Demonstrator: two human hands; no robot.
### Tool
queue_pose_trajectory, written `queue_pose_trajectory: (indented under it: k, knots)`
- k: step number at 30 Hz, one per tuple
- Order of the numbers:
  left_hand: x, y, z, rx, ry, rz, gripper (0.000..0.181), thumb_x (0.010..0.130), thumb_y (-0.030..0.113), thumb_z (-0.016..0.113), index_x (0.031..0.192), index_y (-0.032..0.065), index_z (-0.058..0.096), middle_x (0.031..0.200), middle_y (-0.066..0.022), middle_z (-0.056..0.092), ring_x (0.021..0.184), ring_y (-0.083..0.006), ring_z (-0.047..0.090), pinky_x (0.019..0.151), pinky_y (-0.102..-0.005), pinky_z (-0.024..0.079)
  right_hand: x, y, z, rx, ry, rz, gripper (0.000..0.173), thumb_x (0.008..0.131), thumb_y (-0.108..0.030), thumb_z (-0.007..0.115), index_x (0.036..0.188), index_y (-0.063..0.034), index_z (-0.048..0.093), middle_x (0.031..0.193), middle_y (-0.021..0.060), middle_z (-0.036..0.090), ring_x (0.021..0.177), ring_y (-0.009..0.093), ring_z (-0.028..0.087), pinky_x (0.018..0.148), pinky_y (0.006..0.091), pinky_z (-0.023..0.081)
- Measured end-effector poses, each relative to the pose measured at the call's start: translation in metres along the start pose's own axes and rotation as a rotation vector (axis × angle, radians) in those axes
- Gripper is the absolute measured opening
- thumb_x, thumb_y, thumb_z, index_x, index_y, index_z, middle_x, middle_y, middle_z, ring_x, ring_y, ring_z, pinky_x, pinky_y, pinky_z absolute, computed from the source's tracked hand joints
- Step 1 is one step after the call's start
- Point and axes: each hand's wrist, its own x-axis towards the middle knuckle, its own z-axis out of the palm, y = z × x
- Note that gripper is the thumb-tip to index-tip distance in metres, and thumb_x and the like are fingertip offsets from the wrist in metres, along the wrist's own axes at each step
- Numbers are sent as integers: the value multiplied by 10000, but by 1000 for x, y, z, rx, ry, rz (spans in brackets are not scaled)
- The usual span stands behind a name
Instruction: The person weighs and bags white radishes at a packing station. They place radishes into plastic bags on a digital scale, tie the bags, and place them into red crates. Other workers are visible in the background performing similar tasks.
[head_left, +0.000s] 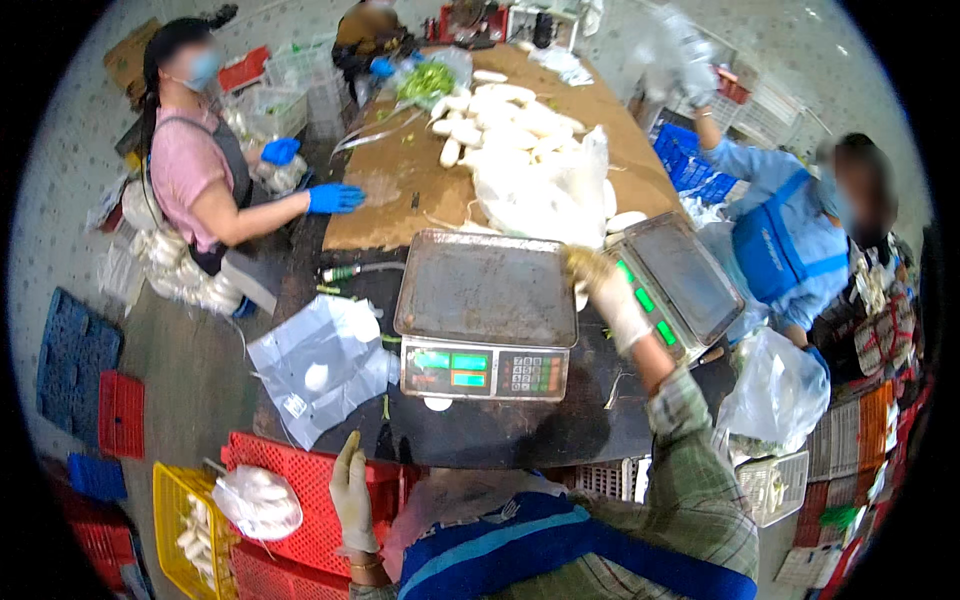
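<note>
A digital weighing scale (484, 315) with a bare, worn metal pan stands before me on the dark table. My right hand (604, 289), in a pale glove, reaches to the pan's right edge; its fingers are blurred, so whether they hold anything cannot be told. My left hand (352, 487), also gloved, is raised over the red crates with its fingers extended and nothing in it. Beyond the scale lies a heap of white radishes (510, 124), partly covered by a clear plastic bag (547, 195). A flattened plastic bag (322, 367) lies left of the scale.
A second scale (675, 277) stands close on the right, beside a co-worker (795, 225) with bags. Another co-worker (202, 172) in blue gloves stands at the left edge. Red crates (300, 517), a bag of radishes (257, 502) and a yellow crate (176, 525) are below left.
</note>
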Motion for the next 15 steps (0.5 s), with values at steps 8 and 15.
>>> queue_pose_trajectory:
  k: [8,15]
  knots:
    - [-11,1,20,111,104,-131,332,987,126,515,1263,-42,590,1237,-120,638,1108,-173,591,983,-281,440,158,5,-24,-145,402,110,781,809,-285,755,1409,-8,338,947,105,649,687,179,614,512,318,492]
    - [-27,-4,10,221,162,-181,344,988,163,517,1228,-68,601,1204,-150,653,1104,-193,598,985,-302,441,221,53,-24,-143,338,171,626,815,-259,758,1319,-65,443,833,64,613,536,132,522,442,279,437]
